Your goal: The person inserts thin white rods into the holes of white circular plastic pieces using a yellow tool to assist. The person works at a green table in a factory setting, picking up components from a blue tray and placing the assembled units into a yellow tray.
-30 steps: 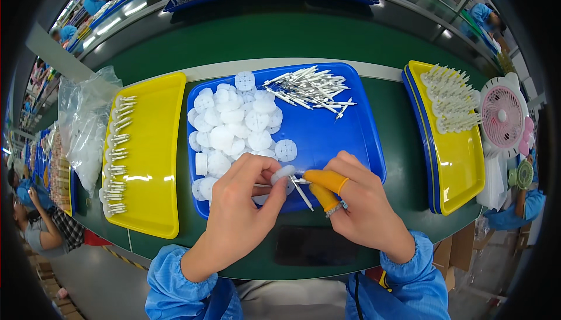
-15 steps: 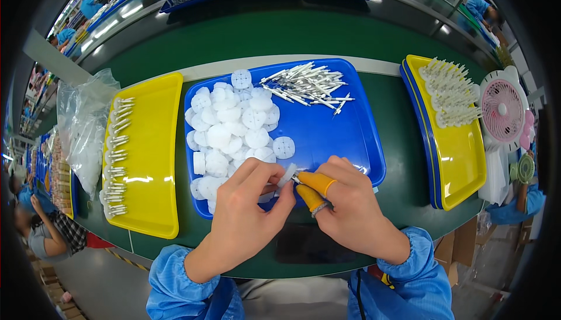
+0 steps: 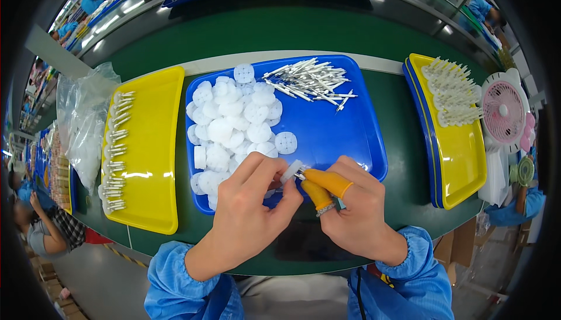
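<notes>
My left hand (image 3: 248,206) pinches a white plastic disc (image 3: 290,170) between thumb and forefinger, over the near edge of a blue tray (image 3: 333,136). My right hand (image 3: 359,215) wears yellow finger cots (image 3: 329,182) on two fingers and a ring. Those fingers close on a thin white stick with a metallic end (image 3: 300,174), which meets the disc; how deep it sits cannot be made out. In the tray lie a heap of white discs (image 3: 231,118), a single disc (image 3: 286,142) apart from it, and a pile of thin white sticks (image 3: 315,80).
To the left, a yellow tray (image 3: 149,168) carries a row of discs with sticks, beside a clear plastic bag (image 3: 85,127). At right, stacked trays with a yellow one on top (image 3: 461,171) hold similar pieces. A pink-white fan (image 3: 502,110) stands beyond. Loaded blue trays line the far side.
Both hands stay together over the tray's near edge. The disc has turned slightly between the fingers, and my right fingertips have shifted a little to the right.
</notes>
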A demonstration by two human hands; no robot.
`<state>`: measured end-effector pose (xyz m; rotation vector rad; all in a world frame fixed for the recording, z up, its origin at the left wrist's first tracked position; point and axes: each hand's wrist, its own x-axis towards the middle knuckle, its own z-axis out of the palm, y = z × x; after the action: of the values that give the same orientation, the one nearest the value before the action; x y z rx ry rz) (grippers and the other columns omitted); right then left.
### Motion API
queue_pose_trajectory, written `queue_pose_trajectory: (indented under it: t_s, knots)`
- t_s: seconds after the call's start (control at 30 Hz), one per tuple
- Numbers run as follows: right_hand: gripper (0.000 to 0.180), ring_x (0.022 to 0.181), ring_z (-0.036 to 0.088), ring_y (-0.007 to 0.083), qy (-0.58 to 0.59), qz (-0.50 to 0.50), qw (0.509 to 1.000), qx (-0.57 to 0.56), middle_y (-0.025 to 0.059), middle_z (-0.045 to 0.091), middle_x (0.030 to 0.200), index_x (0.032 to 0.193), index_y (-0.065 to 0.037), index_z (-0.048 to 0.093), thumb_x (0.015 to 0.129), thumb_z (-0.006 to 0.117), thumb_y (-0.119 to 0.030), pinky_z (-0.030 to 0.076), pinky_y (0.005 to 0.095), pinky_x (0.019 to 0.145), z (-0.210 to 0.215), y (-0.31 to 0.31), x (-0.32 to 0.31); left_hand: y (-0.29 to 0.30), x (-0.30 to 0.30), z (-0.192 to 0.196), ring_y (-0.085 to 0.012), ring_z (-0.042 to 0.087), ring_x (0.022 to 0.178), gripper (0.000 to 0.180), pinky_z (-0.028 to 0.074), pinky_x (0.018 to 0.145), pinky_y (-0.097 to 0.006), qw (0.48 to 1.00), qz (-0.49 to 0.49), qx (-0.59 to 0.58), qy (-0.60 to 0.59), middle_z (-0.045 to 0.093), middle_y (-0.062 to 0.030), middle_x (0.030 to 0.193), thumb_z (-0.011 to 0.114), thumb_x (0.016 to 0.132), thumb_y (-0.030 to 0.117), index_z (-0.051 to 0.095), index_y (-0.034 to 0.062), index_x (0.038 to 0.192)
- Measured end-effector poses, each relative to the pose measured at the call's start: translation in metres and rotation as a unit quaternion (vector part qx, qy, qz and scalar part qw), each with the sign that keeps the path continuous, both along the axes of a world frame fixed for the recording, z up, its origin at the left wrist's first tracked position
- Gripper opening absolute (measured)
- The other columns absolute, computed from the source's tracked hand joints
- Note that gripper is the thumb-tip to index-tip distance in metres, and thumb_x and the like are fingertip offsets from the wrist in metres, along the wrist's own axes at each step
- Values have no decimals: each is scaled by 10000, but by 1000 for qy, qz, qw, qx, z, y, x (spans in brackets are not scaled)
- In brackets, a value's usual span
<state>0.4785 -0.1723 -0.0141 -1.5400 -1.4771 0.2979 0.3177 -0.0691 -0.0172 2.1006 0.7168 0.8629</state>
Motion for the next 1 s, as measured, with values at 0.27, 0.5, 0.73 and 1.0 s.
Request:
queue_pose_trajectory:
  t_s: [0.27, 0.5, 0.73, 1.0]
  knots:
    - [344, 713, 606, 299, -27, -18, 999, -1, 141, 707, 847, 1039, 38, 803, 721, 713, 134, 472, 384, 619, -6, 3, -4, -7, -1, 5, -259, 774, 808, 168, 685, 753, -332, 998, -6, -18, 57, 666, -137, 958, 753, 910, -94, 697, -53, 1062]
    - [280, 891, 641, 382, -53, -38, 992, -108, 195, 684, 927, 1060, 8, 825, 806, 723, 63, 538, 467, 808, -7, 36, 61, 3, -3, 1, -313, 779, 864, 195, 663, 741, -365, 998, 32, -41, 19, 653, -160, 1030, 747, 962, -40, 697, -32, 1151]
    - [276, 1044, 618, 334, -307, -130, 934, -131, 151, 655, 1053, 1047, 27, 838, 792, 750, 84, 531, 448, 924, -25, 58, 104, 14, -10, 9, -261, 784, 905, 138, 677, 779, -346, 994, 26, -98, 31, 689, -139, 1060, 766, 986, -8, 717, -44, 1109]
    - [326, 1016, 619, 367, -123, 66, 985, -106, 168, 663, 1065, 1124, 37, 763, 801, 743, 74, 495, 453, 866, 3, 23, 71, 14, -11, 9, -127, 763, 897, 133, 640, 769, -284, 980, 14, -197, -4, 735, -69, 1035, 768, 986, -16, 707, -26, 1103]
